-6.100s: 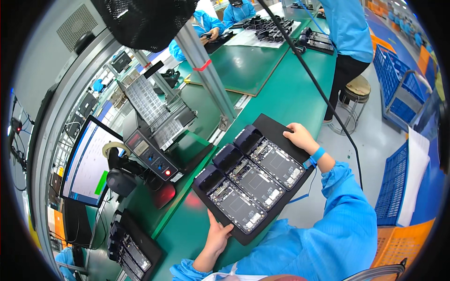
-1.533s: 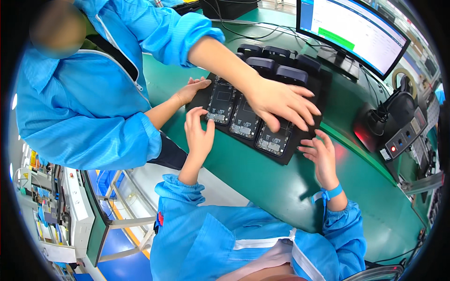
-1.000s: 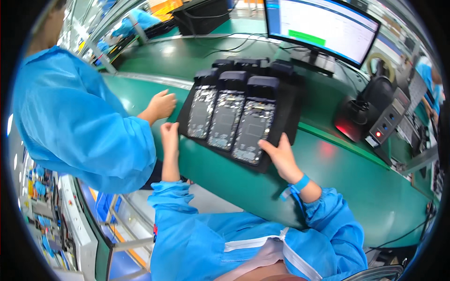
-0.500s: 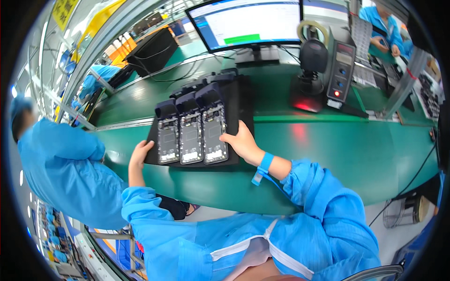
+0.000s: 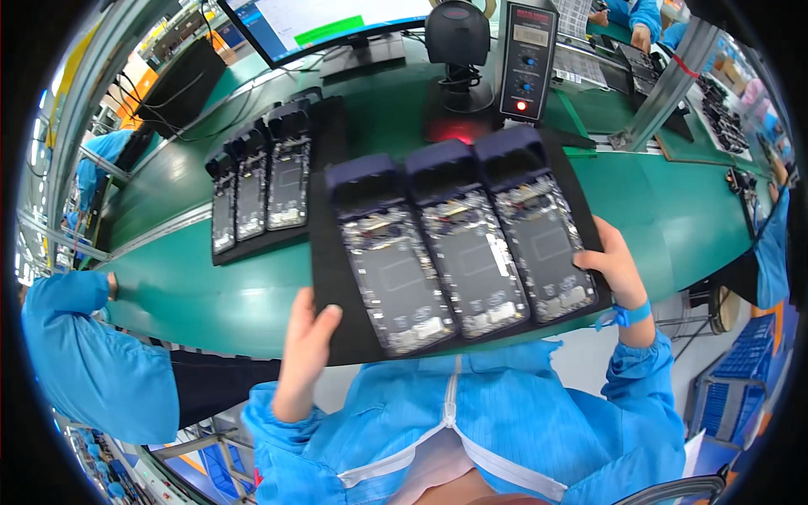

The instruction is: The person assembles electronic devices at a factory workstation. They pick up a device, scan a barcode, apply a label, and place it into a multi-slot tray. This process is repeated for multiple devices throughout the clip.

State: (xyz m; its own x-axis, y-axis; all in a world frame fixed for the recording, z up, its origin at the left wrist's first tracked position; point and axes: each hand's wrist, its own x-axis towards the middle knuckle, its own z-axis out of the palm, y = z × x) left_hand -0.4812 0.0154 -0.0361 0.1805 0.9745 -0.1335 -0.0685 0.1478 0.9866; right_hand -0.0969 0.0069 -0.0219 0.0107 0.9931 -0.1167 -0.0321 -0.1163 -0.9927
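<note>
My left hand (image 5: 306,345) and my right hand (image 5: 614,261) grip opposite sides of a flat black tray (image 5: 332,278), thumbs on top and the other fingers mostly hidden beneath. It is held slightly tilted, in front of my body over the bench's near edge. Side by side on it lie three opened phones: a left one (image 5: 400,286), a middle one (image 5: 471,261) and a right one (image 5: 543,244). Circuit boards show in each, with a dark flap at the far end. My right thumb rests at the right phone's edge.
A second black tray (image 5: 326,139) with opened phones (image 5: 288,185) is on the green bench (image 5: 673,202) at left. Behind are a scanner on a stand (image 5: 457,38), a control box (image 5: 527,63) and a monitor (image 5: 337,18). A co-worker's blue sleeve (image 5: 80,337) is at left.
The tray with three phones has come off the left of the bench, toward me and to the right. Another tray of phones now shows where it was. The view has shifted too.
</note>
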